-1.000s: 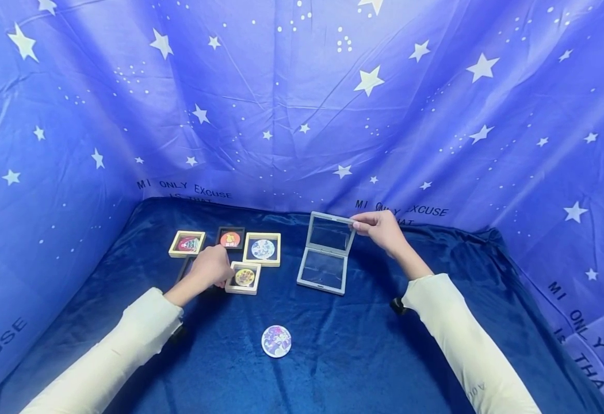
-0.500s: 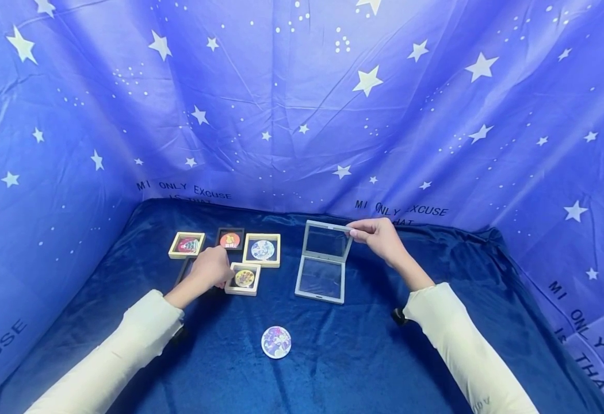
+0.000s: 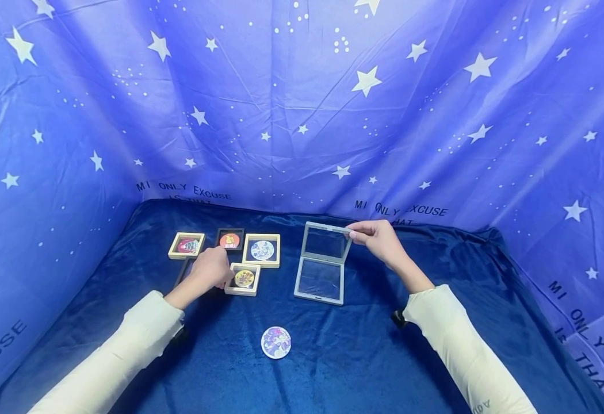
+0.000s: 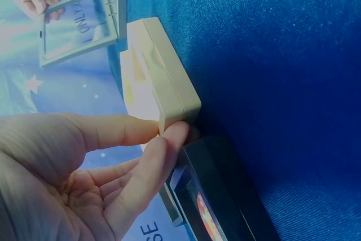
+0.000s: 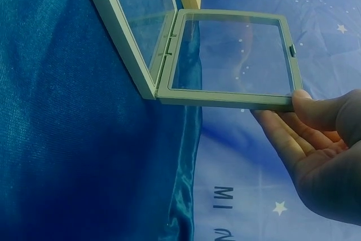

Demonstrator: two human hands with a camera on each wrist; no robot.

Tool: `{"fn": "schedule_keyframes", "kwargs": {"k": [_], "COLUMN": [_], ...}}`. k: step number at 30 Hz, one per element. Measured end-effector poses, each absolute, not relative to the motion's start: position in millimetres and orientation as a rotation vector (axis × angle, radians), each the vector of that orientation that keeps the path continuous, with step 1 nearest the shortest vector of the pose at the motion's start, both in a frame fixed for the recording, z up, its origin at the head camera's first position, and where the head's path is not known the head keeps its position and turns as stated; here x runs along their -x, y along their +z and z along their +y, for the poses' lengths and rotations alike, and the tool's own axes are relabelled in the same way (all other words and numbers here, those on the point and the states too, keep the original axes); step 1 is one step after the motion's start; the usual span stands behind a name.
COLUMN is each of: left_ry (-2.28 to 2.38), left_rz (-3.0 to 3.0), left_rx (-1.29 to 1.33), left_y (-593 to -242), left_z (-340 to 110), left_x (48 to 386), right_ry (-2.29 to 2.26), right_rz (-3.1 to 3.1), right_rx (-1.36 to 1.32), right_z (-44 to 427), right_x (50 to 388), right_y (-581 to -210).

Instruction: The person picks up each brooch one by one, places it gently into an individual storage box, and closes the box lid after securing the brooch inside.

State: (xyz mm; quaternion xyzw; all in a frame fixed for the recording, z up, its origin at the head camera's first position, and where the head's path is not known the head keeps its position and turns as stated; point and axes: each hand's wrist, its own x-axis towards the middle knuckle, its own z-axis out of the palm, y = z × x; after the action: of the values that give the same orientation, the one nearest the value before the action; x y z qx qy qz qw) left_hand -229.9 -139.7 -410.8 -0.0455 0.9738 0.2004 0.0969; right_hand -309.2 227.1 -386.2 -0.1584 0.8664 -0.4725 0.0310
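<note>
My right hand [image 3: 382, 241] pinches the upper outer corner of a grey hinged display frame [image 3: 320, 300], thumb on one face. Its clear-windowed lid [image 5: 231, 97] stands raised while the other half lies on the cloth. With thumb and index fingertip, my left hand [image 3: 209, 269] pinches the edge of a small cream display frame [image 4: 163, 66] holding a yellow round badge [image 3: 244, 279]. Right beside those fingers is a black frame [image 4: 225, 190], mostly covered by the hand in the head view. A purple-and-white round badge [image 3: 276, 342] lies loose nearer me.
Behind the left hand sit a cream frame with a red picture [image 3: 171, 254], a black frame with an orange badge [image 3: 219, 231] and a cream frame with a blue-white badge [image 3: 277, 247]. Dark blue velvet [image 3: 364, 368] covers the table; a starry curtain [image 3: 291, 69] hangs behind.
The grey frame has shifted slightly toward me and left, and its bottom half now lies flatter on the cloth. My right hand came down a little with it. The left hand stayed in place.
</note>
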Motion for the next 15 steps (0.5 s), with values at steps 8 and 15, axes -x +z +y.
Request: {"fn": "schedule_keyframes", "kwargs": {"k": [8, 15], "left_ry": [0.605, 0.626], "left_rz": [2.877, 3.055], "left_rx": [0.139, 0.047], "left_y": [-409.3, -393.7], "left_z": [-140.6, -136.0], "left_x": [229.1, 224.5], "right_ry": [-1.438, -1.444], "right_rz": [2.676, 2.673], "right_rx": [0.485, 0.479], "right_z": [227.5, 225.9], "right_x": [309.0, 306.9], "right_y": [-386.0, -383.2]}}
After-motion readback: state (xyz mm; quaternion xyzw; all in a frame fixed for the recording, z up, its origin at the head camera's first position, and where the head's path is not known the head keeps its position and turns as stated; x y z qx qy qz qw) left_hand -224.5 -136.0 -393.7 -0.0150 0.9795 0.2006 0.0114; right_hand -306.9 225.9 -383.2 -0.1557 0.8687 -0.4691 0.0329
